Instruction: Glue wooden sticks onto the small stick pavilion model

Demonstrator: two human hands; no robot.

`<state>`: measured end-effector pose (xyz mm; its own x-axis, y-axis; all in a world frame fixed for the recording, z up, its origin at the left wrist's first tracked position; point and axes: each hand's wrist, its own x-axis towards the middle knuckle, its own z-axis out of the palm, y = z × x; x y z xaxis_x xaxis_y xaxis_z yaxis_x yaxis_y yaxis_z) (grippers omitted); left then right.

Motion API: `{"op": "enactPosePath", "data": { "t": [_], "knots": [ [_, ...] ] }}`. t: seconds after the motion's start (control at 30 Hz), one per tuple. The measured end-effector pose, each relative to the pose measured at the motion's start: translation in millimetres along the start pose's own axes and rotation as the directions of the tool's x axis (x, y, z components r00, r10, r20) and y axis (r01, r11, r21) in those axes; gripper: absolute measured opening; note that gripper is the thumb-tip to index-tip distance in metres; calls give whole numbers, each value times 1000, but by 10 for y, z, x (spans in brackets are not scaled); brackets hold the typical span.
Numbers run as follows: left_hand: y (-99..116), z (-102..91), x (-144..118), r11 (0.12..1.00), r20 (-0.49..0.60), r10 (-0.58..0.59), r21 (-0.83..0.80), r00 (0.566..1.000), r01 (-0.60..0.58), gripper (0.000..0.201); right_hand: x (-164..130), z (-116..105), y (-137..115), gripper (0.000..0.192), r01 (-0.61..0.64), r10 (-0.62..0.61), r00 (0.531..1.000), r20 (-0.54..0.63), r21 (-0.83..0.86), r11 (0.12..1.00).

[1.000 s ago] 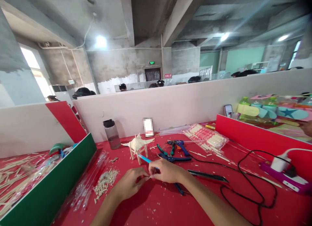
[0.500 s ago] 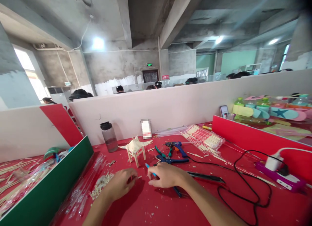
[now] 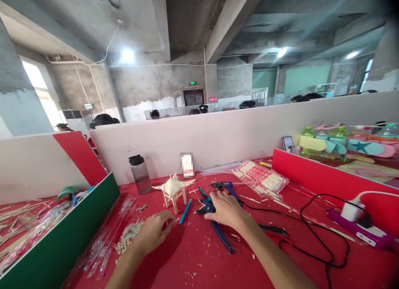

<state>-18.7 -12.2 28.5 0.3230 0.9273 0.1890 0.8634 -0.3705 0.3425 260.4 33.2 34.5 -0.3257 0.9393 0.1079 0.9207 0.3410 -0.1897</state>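
Note:
My right hand (image 3: 225, 208) reaches over a pair of blue-handled pliers (image 3: 222, 236), fingers stretched toward the blue hot glue gun (image 3: 229, 187). Its palm covers part of these tools, so contact is hard to judge. My left hand (image 3: 156, 231) stays low over the table, fingertips pinched on a short piece of wooden stick (image 3: 177, 219). Between the hands lies a blue pen (image 3: 185, 211). Just beyond them stands a small pavilion model (image 3: 173, 190) of pale sticks, with a pointed roof on legs.
A dark water bottle (image 3: 140, 175) stands at the back left. Stick offcuts (image 3: 128, 238) are heaped by my left wrist. Bundled sticks (image 3: 262, 177) lie back right. A black cable (image 3: 289, 216) runs to a purple power strip (image 3: 361, 228). A green divider (image 3: 68, 231) borders the left.
My right hand has put down the blue pen and moved right and away from me, over the pliers. My left hand has barely shifted.

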Motion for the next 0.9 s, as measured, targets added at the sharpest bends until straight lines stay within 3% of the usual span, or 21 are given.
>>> {"op": "enactPosePath", "data": {
  "t": [0.07, 0.13, 0.3, 0.5, 0.73, 0.9],
  "knots": [
    [0, 4, 4, 999, -16, 25, -21, 1000, -26, 20, -15, 27, 33, 89, -56, 59, 994, 90, -34, 998],
    [2, 8, 9, 998, -32, 32, -46, 999, -33, 21, -29, 57, 24, 91, -66, 71, 989, 132, -45, 997],
    [26, 26, 12, 995, -72, 35, -92, 997, -41, 22, -8, 64, -41, 73, -74, 81, 991, 103, -67, 995],
    [53, 47, 26, 989, -120, 20, -143, 993, -37, 25, -40, -79, -50, 56, -25, 29, 997, 76, -52, 998],
    [84, 82, 60, 960, -258, -66, -279, 964, -9, 32, -179, -224, -251, 44, 90, -167, 964, 206, 335, 938],
    [102, 149, 81, 918, -302, -138, -397, 943, 8, 36, -179, -184, -332, 39, 106, -223, 946, 234, 427, 898]
  ]
}}
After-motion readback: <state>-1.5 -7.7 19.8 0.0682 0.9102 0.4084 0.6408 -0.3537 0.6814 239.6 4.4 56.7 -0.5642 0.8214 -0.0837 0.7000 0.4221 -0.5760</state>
